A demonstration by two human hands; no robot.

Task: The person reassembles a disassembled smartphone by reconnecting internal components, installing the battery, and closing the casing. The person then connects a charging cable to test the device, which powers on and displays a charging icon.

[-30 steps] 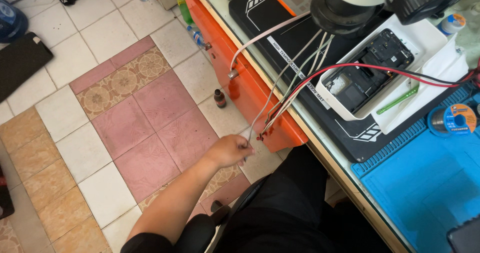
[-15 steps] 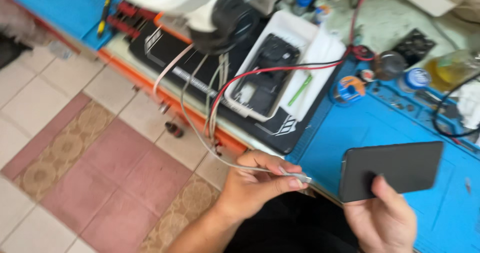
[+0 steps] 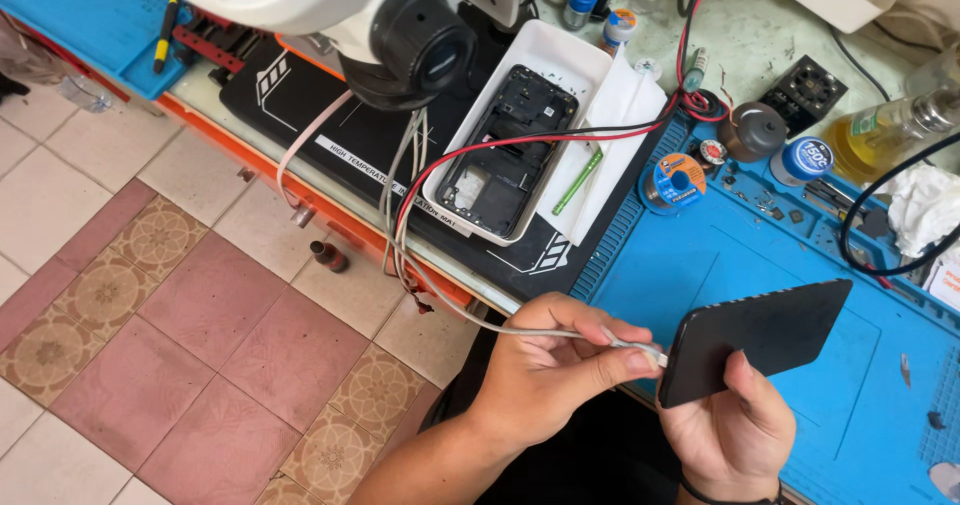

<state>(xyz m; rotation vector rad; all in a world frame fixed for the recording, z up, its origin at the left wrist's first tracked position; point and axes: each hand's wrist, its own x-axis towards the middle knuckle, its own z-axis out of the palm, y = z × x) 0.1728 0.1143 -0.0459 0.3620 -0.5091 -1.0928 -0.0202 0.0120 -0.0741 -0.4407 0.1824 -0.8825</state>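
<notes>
Black phone (image 3: pixel 760 337): tilted above the blue mat (image 3: pixel 700 255), pinched at its lower edge by the right hand (image 3: pixel 730 430). White cable (image 3: pixel 500 325): plug end clamped between left hand (image 3: pixel 550 365) fingertips, touching the phone's end. Behind: white tray (image 3: pixel 575 65) holding an opened phone frame (image 3: pixel 505 155).

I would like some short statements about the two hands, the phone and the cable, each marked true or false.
1. The right hand holds a dark phone. True.
2. The left hand pinches a white cable at its plug. True.
3. The plug is at the phone's far end. False: it is at the end near the left hand.
4. The white tray holds a red phone. False: it holds a black opened phone frame.
</notes>
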